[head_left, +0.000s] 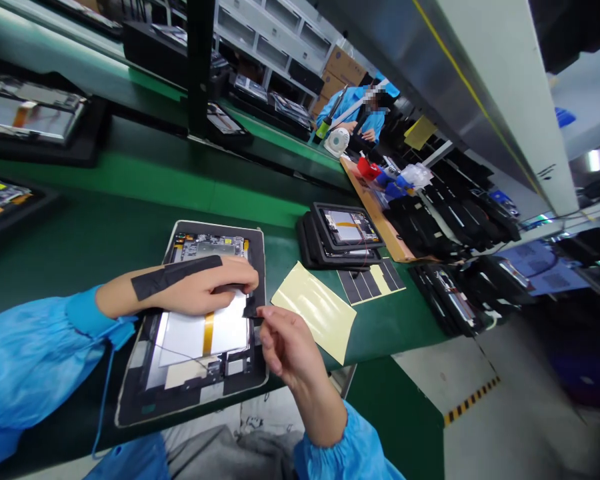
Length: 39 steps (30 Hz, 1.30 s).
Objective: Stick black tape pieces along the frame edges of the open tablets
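An opened tablet lies in a black padded tray on the green bench, its battery, orange ribbon and circuit board exposed. My left hand rests over the tablet's middle, fingers curled; something dark shows between thumb and forefinger, too hidden to name. A long black tape strip lies along the back of that hand and wrist. My right hand pinches a small piece of black tape at the tablet's right edge. The tape's near end sits between thumb and forefinger.
Right of the tray lie a yellow backing sheet and a sheet of black strips. Stacked trays holding tablets stand behind them. More tablets sit at left. Across the bench a person in blue works near a small white fan.
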### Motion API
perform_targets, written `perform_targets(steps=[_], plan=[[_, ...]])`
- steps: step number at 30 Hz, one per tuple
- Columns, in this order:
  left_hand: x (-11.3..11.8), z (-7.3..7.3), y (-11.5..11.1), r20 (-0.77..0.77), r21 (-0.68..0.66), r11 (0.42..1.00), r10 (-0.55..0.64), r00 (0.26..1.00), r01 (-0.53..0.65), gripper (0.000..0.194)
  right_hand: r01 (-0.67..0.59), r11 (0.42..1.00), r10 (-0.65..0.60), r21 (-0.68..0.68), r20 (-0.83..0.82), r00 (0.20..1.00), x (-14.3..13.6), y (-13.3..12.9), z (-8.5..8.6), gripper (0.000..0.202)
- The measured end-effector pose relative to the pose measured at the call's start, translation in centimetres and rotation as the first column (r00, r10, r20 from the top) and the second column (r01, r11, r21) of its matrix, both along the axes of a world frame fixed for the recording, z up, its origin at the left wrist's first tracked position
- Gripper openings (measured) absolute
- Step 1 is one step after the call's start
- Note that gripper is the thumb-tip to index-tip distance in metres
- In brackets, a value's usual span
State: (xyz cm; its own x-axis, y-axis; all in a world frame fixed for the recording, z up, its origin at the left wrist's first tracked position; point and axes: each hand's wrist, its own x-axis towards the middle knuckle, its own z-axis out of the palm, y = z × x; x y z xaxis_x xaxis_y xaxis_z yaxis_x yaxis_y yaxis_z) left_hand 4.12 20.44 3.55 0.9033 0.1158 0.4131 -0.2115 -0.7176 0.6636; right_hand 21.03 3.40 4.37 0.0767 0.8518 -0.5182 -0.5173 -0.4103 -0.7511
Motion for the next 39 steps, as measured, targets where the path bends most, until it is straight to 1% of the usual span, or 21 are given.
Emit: perform_targets(steps=[3,6,10,13,19,23,26,29,31,33,36,39], plan=[[0.1,0.0,0.0,0.013,-0.004,1.000,-0.003,1.000,0.003,0.017,0.015,1.000,-0.016,0.014,0.041,0.999,-0.2,0.0,0.5,0.062],[0.3,0.0,-0.1,0.010,-0.015,1.000,0.012,1.000,-0.012,0.017,0.015,0.999,-0.018,0.047,0.066,0.998,-0.3,0.0,1.3,0.058],[0.4,0.1,-0.2,0.011,-0.049,0.998,0.029,1.000,-0.028,0.018,-0.040,0.998,0.035,0.053,0.079,0.996,-0.3,0.4,2.0,0.057],[0.5,0.0,-0.2,0.013,-0.061,0.998,0.032,0.999,-0.031,0.021,-0.057,0.998,0.055,0.022,0.100,0.993,0.0,0.7,1.6,0.059],[0.4,-0.3,-0.1,0.052,-0.040,0.999,0.019,0.998,-0.017,0.022,-0.041,0.999,0.043,-0.017,0.132,0.990,0.2,0.7,0.9,0.062],[0.4,-0.4,-0.1,0.053,-0.028,1.000,-0.007,0.999,0.009,0.022,-0.044,0.999,0.047,-0.021,0.146,0.988,0.1,0.6,1.1,0.062],[0.5,-0.5,-0.1,0.035,-0.060,0.998,0.019,0.999,-0.017,0.021,-0.031,0.999,0.029,0.013,0.137,0.990,0.0,0.5,1.7,0.059],[0.5,-0.5,-0.1,0.012,-0.098,0.995,0.036,0.999,-0.035,0.020,-0.079,0.997,0.076,0.024,0.114,0.991,0.1,0.4,1.9,0.055],[0.4,-0.6,-0.1,0.013,-0.109,0.993,0.035,0.999,-0.034,0.020,-0.121,0.993,0.119,0.006,0.111,0.987,0.3,0.5,1.7,0.055],[0.4,-0.6,-0.1,0.019,-0.112,0.993,0.034,0.999,-0.032,0.021,-0.132,0.991,0.133,-0.014,0.117,0.984,0.5,0.6,1.3,0.058],[0.4,-0.6,-0.1,0.027,-0.100,0.995,0.031,0.999,-0.028,0.021,-0.110,0.994,0.113,-0.027,0.125,0.986,0.6,0.7,0.8,0.060],[0.6,-0.6,-0.1,0.040,-0.079,0.997,0.018,0.999,-0.015,0.019,-0.076,0.997,0.080,-0.032,0.134,0.988,0.6,0.6,0.9,0.062]])
